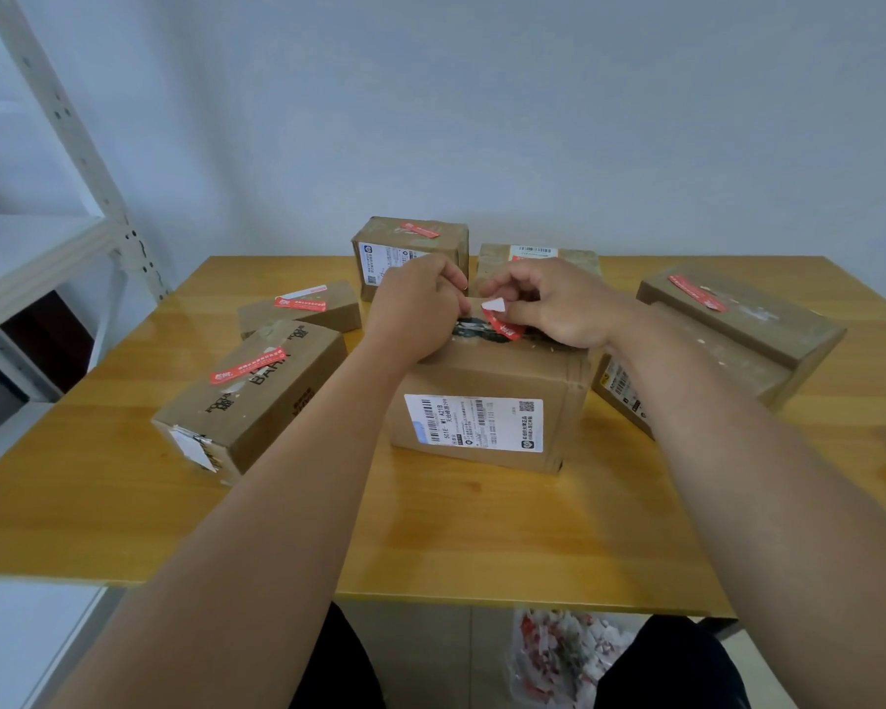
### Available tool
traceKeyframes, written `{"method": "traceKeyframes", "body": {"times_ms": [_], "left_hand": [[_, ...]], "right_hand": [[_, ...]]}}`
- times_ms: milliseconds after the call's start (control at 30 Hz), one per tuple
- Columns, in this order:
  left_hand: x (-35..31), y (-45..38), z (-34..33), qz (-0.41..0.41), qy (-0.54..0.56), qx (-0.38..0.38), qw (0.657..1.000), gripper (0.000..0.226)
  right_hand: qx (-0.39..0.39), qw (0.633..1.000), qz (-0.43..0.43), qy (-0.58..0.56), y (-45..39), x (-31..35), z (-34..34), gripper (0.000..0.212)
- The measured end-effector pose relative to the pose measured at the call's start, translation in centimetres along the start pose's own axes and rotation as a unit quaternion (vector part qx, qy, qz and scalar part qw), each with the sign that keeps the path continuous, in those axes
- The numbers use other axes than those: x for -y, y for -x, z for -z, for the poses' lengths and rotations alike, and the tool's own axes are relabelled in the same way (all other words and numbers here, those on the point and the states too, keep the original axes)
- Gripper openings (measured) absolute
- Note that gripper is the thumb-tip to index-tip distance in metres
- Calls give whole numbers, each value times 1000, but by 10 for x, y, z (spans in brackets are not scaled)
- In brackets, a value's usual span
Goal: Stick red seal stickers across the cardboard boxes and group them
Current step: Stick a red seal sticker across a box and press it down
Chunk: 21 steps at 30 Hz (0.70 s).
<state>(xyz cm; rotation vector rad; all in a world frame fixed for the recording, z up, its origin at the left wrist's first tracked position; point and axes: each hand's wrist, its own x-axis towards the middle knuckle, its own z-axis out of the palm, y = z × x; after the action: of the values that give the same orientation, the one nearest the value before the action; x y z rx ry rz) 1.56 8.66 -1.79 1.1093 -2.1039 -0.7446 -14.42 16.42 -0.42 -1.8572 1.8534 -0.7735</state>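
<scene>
Seven boxes: cardboard, all on the wooden table [124, 504] in front of you.
Centre box [487, 396]: nearest you, white shipping label on its front face, dark print across its top.
Your left hand [415, 307]: fingers curled together, resting on the centre box's top, pinched at the sticker's upper end beside your right fingertips.
Your right hand [553, 304]: thumb and fingers closed on the red seal sticker [502, 322], whose white backing corner shows folded up.
Sticker position: over the top of the centre box, between your two hands; you cannot tell whether it is pressed down.
Left box [257, 396]: printed lettering, one red sticker across its top, angled toward the table's left edge.
Small flat box [303, 309]: behind the left box, red sticker on top.
Rear left box [410, 248]: red sticker on top, white label on its front.
Rear right box [538, 261]: partly hidden by your hands, barcode label on top.
Right boxes [737, 319]: two, one lying on the other, the upper with a red sticker.
Surface: yellow-brown wood grain, glossy.
Room: plain pale wall [482, 120] behind; white metal shelving [47, 237] at your left.
Floor: bag of red and white paper scraps [558, 657] under the table edge, between your knees.
</scene>
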Motion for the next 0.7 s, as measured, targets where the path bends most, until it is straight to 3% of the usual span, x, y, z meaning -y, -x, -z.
{"method": "traceKeyframes", "body": {"times_ms": [333,700], "left_hand": [[-2,1,1,12,1,5,1000,30],[-4,1,0,17,5,3,1000,30]], "right_hand": [[37,999,-22,5,-2,4,7,10],[10,999,-7,-33,-1,-4,6,6]]}}
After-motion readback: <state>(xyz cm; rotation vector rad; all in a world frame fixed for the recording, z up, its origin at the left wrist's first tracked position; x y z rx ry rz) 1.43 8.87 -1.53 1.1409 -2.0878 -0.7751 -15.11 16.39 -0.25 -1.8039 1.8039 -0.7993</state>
